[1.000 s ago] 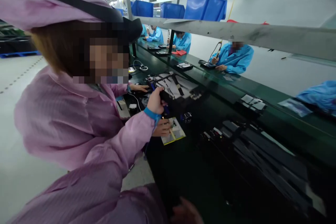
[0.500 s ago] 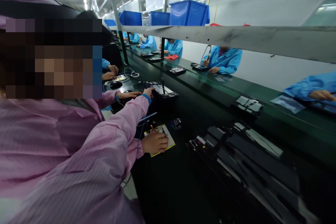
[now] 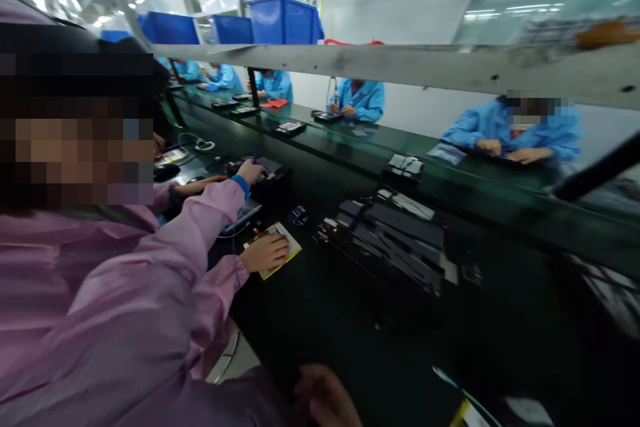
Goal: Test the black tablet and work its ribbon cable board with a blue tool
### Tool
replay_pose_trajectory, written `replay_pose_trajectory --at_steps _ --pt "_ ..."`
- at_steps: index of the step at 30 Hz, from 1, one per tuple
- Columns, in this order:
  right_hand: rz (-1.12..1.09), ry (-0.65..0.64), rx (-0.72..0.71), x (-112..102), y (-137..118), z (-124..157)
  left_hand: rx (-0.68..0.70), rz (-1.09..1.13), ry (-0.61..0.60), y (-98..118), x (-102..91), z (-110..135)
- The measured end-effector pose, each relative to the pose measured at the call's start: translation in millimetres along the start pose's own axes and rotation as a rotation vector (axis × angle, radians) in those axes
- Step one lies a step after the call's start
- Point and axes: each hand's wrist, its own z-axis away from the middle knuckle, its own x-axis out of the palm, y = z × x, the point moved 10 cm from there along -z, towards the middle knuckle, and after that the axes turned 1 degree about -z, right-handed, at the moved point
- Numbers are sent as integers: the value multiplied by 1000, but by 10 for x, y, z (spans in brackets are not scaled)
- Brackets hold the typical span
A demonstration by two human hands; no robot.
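A: What are the hands doing?
B: The left hand (image 3: 250,172) reaches out to the near edge of a dark, flat device (image 3: 274,170); I can't tell whether its fingers grip it. A small blue piece (image 3: 255,158) sticks up beside them. The right hand (image 3: 325,397) is low in view, blurred, fingers curled; I can't tell if it's closed on anything.
A: And the device?
B: Over the tabletop (image 3: 320,320), beyond a yellow-edged card (image 3: 294,243) under a co-worker's hand (image 3: 270,252). It lies about level, long axis running roughly left to right. I can't tell which end is its front.
A: Any change?
B: A second ago it was held up, tilted; now it's down. The view has swung right, bringing in more of a person in blue (image 3: 533,137).
A: Nearby?
B: Dark panels (image 3: 395,230) to the right, blue bins (image 3: 283,20) on the shelf (image 3: 400,67).
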Motion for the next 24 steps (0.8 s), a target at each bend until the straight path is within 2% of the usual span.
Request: replay_pose_trajectory --at_steps 1,2,3,4,5,6,7,8,9,12,15,17,19,22,24 --pt "51 17 -127 6 -256 61 28 -3 -14 152 96 126" --pt "123 98 -310 -32 -599 168 65 2 -49 312 219 271" --pt "204 228 -553 -82 -1009 356 114 4 -110 474 370 437" --pt "296 357 -774 -93 -1385 586 197 -25 -219 653 567 631" --pt "401 488 -942 -80 -1698 806 274 -78 -330 798 759 839" --pt "499 676 -1073 -98 -1960 1025 326 -150 -425 887 926 1037" --pt "564 856 -1020 -190 -2122 1096 349 -215 -508 923 1067 1210" --pt "607 953 -944 -276 -2254 1094 357 -251 -548 936 1153 1336" --pt "626 993 -868 -372 -2359 1041 359 -257 -554 940 1196 1419" --pt "464 1021 -675 -801 -2492 789 402 -153 -450 974 1166 1496" --pt "463 955 -477 -1058 -2513 476 371 -81 -372 897 1148 1481" --pt "508 909 -385 -1088 -2514 337 301 -20 -357 806 1169 1473" --pt "535 910 -366 -1049 -2541 300 269 58 -367 766 1193 1497" --pt "537 959 -373 -945 -2574 375 320 116 -428 803 1194 1618" --pt "530 985 -416 -835 -2606 507 399 135 -457 849 1117 1771"
